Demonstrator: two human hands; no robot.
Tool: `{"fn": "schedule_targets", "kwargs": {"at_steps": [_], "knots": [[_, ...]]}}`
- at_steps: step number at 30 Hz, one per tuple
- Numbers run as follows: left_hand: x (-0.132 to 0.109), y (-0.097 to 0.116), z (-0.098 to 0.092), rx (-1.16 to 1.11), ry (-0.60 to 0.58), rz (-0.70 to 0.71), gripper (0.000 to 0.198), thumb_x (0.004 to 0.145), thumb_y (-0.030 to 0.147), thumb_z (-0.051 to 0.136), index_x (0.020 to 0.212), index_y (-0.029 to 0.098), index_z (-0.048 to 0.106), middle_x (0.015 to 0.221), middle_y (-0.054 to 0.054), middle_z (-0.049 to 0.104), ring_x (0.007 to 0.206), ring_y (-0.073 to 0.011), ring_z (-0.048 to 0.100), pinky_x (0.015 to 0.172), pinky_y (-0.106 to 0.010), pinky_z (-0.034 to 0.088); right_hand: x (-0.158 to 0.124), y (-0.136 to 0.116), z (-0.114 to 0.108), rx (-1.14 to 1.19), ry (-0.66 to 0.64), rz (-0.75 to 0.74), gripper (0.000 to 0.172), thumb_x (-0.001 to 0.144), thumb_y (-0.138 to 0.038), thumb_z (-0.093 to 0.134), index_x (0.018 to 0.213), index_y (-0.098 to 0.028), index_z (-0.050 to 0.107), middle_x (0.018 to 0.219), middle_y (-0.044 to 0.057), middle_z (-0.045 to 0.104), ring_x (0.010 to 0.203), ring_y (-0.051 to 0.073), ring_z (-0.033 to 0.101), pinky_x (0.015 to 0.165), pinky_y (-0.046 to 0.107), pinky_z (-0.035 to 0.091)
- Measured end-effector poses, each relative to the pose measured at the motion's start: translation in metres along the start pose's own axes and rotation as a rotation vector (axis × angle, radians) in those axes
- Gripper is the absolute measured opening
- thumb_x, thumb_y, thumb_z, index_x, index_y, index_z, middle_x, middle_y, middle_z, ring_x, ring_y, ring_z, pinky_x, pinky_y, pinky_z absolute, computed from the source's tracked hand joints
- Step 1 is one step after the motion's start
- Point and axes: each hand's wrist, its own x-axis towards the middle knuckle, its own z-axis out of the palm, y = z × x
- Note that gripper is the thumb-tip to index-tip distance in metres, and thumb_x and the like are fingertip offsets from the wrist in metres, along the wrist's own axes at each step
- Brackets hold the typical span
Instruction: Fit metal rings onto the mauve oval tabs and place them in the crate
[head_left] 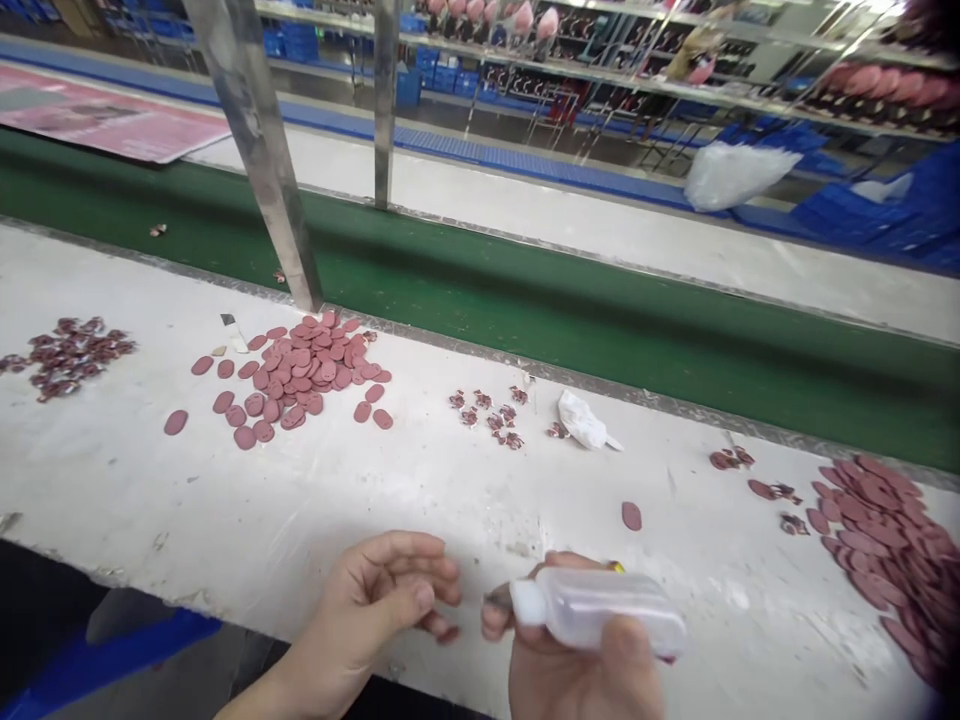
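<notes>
My right hand (577,670) is wrapped round a translucent plastic squeeze bottle (611,608) with a white cap, tilted almost level, its dark tip pointing left. A small yellow bit shows behind the bottle. To its left, my left hand (375,600) is loosely curled with the fingers apart and nothing visible in it. Beyond the bottle lies a single reddish-brown oval piece (631,516). Farther back are several small dark bow-like pieces (495,418) beside a crumpled white wad (581,420).
On the white worktop (225,520) sit a pile of oval pieces (307,365), a larger pile (885,530) at the right, and a cluster of small dark pieces (71,355) at far left. A metal post (262,150) rises beside the green conveyor belt (525,290). Shelves stand beyond.
</notes>
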Motion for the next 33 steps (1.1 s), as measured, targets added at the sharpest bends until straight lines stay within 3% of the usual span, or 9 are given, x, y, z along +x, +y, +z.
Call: {"fn": "schedule_targets", "kwargs": {"at_steps": [4,9,11,18,21,24,28,33], "knots": [[-0.001,-0.012,-0.022,0.537,-0.025,0.233,0.017,0.088,0.03,0.077,0.104,0.028,0.082,0.105,-0.007,0.081,0.094,-0.0209,0.075,0.084,-0.03,0.06,0.011,0.031,-0.013,0.005,0.085,0.017,0.041,0.084,-0.064,0.078,0.095,-0.024,0.073,0.057,-0.004,0.064,0.051,0.013,0.06,0.051,0.024,0.053],[0.003,-0.037,-0.035,1.374,-0.486,0.599,0.032,0.083,0.026,0.078,0.114,0.021,0.075,0.125,-0.014,0.077,0.104,-0.0323,0.071,0.089,-0.042,0.054,0.014,0.035,-0.014,0.021,0.147,0.039,0.048,0.076,-0.067,0.082,0.09,-0.023,0.072,0.053,-0.005,0.062,0.048,0.012,0.057,0.048,0.022,0.051],[0.006,-0.046,-0.032,1.551,-0.56,0.655,0.031,0.082,0.023,0.076,0.113,0.019,0.073,0.126,-0.014,0.077,0.103,-0.0337,0.068,0.085,-0.043,0.05,0.017,0.028,-0.014,0.019,0.154,0.03,0.048,0.074,-0.065,0.084,0.089,-0.021,0.073,0.053,-0.004,0.062,0.047,0.012,0.056,0.046,0.022,0.05],[0.012,-0.043,-0.025,1.592,-0.589,0.645,0.024,0.094,0.014,0.058,0.114,0.019,0.07,0.104,-0.008,0.08,0.093,-0.0262,0.068,0.08,-0.038,0.049,0.019,0.015,-0.032,-0.001,0.143,0.017,0.045,0.076,-0.062,0.086,0.093,-0.022,0.075,0.057,-0.003,0.063,0.05,0.014,0.057,0.046,0.023,0.05],[0.013,-0.035,-0.026,1.607,-0.541,0.639,0.037,0.094,0.005,0.051,0.125,0.018,0.065,0.112,-0.01,0.077,0.097,-0.0261,0.067,0.083,-0.037,0.052,0.014,0.017,-0.038,-0.004,0.145,0.063,0.046,0.076,-0.063,0.085,0.093,-0.021,0.075,0.057,-0.002,0.063,0.048,0.014,0.056,0.045,0.024,0.048],[0.014,-0.023,-0.024,1.614,-0.415,0.452,0.042,0.092,0.005,0.051,0.13,0.02,0.062,0.124,-0.011,0.069,0.109,-0.0274,0.063,0.092,-0.042,0.054,0.006,0.016,-0.034,0.006,0.164,0.126,0.047,0.08,-0.064,0.08,0.093,-0.019,0.076,0.055,-0.003,0.06,0.046,0.012,0.054,0.046,0.023,0.046],[0.018,-0.01,-0.015,1.611,-0.271,0.259,0.02,0.09,0.012,0.055,0.103,0.018,0.069,0.11,-0.01,0.065,0.104,-0.0299,0.061,0.09,-0.048,0.053,-0.002,0.014,-0.023,0.038,0.193,0.167,0.042,0.086,-0.062,0.076,0.096,-0.021,0.075,0.056,-0.004,0.058,0.048,0.011,0.054,0.049,0.02,0.045],[0.024,-0.006,-0.005,1.555,-0.227,0.185,0.018,0.079,0.008,0.055,0.09,0.015,0.068,0.106,-0.014,0.063,0.105,-0.0346,0.058,0.09,-0.054,0.049,-0.002,0.016,-0.022,0.054,0.195,0.177,0.043,0.082,-0.062,0.078,0.096,-0.022,0.074,0.056,-0.004,0.059,0.048,0.012,0.054,0.048,0.021,0.044]]}}
